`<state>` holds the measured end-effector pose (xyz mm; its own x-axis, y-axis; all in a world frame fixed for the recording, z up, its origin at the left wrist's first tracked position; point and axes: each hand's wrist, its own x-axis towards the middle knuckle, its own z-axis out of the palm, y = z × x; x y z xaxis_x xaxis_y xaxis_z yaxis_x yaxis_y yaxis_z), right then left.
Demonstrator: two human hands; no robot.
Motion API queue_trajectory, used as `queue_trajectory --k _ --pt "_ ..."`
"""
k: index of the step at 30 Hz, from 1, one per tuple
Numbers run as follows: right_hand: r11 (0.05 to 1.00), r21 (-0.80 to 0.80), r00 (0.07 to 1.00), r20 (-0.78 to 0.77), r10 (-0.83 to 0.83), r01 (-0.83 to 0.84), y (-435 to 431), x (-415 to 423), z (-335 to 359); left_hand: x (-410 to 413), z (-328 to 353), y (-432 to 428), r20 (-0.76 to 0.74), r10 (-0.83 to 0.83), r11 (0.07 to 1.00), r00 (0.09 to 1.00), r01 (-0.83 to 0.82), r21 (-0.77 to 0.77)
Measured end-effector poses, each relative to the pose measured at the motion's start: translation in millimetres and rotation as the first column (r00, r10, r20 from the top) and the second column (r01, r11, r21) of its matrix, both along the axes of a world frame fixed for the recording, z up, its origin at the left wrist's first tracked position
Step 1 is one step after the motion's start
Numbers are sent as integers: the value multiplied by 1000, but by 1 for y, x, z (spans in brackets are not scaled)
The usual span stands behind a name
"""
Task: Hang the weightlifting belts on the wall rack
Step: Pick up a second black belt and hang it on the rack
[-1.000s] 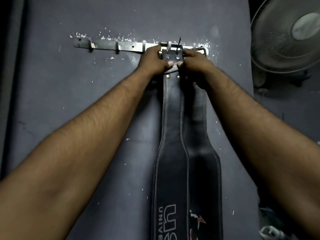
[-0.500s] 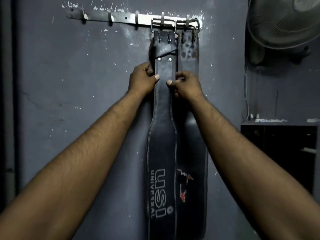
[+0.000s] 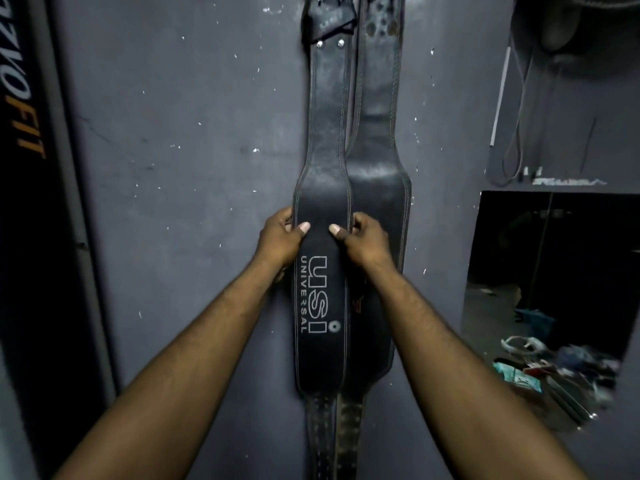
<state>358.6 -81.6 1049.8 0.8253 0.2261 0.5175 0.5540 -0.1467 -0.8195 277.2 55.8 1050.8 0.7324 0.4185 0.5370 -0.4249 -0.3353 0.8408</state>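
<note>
Two black leather weightlifting belts hang side by side down the grey wall. The front belt carries white "USI UNIVERSAL" lettering on its wide part. The second belt hangs just behind it to the right, partly covered. My left hand pinches the left edge of the front belt's wide part, thumb on its face. My right hand pinches the right edge the same way. The wall rack is out of view above the frame.
A dark upright panel with orange lettering stands at the left. At the right, a dark recess holds cluttered items low down. Cables hang on the wall above it.
Both hands have slid down the front belt from the buckle at the rack to its wide lettered part. The view has dropped, so the rack and the fan left the frame.
</note>
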Motion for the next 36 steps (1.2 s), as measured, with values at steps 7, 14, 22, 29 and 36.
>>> queue_trajectory --k 7,14,22,29,36 --pt "995 87 998 35 -52 49 -10 0 -26 -1 -17 -8 18 -87 993 996 88 -83" --pt "965 -183 982 -7 -191 187 -4 -4 -73 11 -56 -12 2 66 998 998 -66 2" --pt "988 -141 994 -100 50 -64 -6 2 -110 5 -119 -6 -66 -102 982 993 90 -164" --pt "999 51 999 -39 -3 5 2 -17 -134 14 -139 6 -52 -61 975 997 48 -215" --pt "977 -169 984 -98 -148 130 0 -14 -170 7 -174 11 -182 -95 992 979 78 -97"
